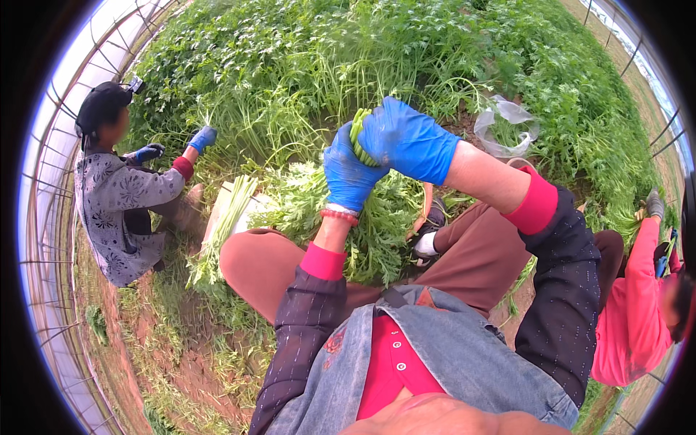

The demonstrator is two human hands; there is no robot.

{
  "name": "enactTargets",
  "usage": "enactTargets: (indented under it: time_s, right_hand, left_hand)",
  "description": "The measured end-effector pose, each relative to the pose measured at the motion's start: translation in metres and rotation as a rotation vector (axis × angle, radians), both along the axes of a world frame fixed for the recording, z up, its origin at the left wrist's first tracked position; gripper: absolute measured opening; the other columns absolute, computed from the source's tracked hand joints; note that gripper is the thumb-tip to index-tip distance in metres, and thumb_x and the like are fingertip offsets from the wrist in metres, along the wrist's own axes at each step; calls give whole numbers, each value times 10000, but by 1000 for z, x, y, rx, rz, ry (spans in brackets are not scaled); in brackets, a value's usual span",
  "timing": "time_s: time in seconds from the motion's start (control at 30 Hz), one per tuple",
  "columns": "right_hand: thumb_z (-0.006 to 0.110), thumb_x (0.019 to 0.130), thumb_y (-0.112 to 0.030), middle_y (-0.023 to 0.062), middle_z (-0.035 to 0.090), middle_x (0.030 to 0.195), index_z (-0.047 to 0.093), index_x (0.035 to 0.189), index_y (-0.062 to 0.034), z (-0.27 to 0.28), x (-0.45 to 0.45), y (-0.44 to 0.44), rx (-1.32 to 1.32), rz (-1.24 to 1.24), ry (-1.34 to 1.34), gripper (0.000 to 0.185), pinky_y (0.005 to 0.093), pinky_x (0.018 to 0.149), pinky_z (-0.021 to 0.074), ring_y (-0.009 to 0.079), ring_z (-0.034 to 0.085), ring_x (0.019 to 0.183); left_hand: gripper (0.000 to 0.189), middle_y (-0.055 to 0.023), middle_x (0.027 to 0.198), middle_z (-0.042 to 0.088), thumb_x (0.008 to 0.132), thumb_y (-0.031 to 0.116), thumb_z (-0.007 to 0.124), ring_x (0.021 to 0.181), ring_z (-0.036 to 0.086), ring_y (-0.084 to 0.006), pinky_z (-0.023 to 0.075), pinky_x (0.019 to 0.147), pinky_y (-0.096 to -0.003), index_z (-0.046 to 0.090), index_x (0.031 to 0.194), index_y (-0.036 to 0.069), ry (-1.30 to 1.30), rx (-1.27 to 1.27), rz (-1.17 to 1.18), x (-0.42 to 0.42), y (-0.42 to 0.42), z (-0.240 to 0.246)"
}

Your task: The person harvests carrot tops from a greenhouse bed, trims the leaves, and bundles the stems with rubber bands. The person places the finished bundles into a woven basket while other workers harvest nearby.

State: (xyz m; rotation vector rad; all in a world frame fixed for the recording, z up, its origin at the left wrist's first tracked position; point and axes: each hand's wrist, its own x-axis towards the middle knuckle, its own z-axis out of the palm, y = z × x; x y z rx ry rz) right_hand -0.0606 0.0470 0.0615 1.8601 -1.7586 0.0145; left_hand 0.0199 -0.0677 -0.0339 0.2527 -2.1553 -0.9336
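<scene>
A bundle of leafy greens with cut green stems [360, 136] is gripped between my two gloved hands, stem ends up. My left hand [350, 169], in a blue glove with a red bead bracelet at the wrist, wraps the near side of the stems. Over the far side closes my right hand [405, 138], also blue-gloved, hiding part of the bundle. Lobed leaves [380, 228] spread below the hands, between my knees; whether all belong to the held bundle, I cannot tell. Left of my knee, a second bundle of pale stems [232, 215] lies across a light-coloured surface [261, 207].
Dense standing greens [348, 49] grow ahead. A clear plastic bag [508, 128] lies right of my hands. One person [125, 185] crouches at the left, wearing blue gloves; another person in pink [631, 326] works at the far right. Greenhouse framing [46, 217] curves along the left.
</scene>
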Motion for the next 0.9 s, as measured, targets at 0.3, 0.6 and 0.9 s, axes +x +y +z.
enactTargets:
  time_s: [0.3,0.6,0.9]
  right_hand:
    - [673,896,-263,157,583,1283,542,1315,-51,3,-56,25,-445,-24,-938,487,345,1015,430,240,559,1170]
    - [207,957,-655,188,356,1489,380,1437,-42,-23,-31,10,32,-281,-883,798,405,1150,230,323,322,1391]
    - [317,897,-725,278,682,870,660,910,79,-103,-13,86,56,-113,-2607,874,424,677,572,377,702,793]
  left_hand:
    - [733,-140,1019,644,561,215,879,922,647,-311,527,797,-378,518,1181,62,99,180,-115,0,6,-2]
    - [828,-121,1144,592,595,197,893,1039,579,-211,468,916,-360,442,1265,13,79,206,-213,-8,15,-17]
    - [831,-167,1224,572,631,157,888,1098,572,-260,465,959,-384,433,1302,-24,196,84,-142,-15,11,5]
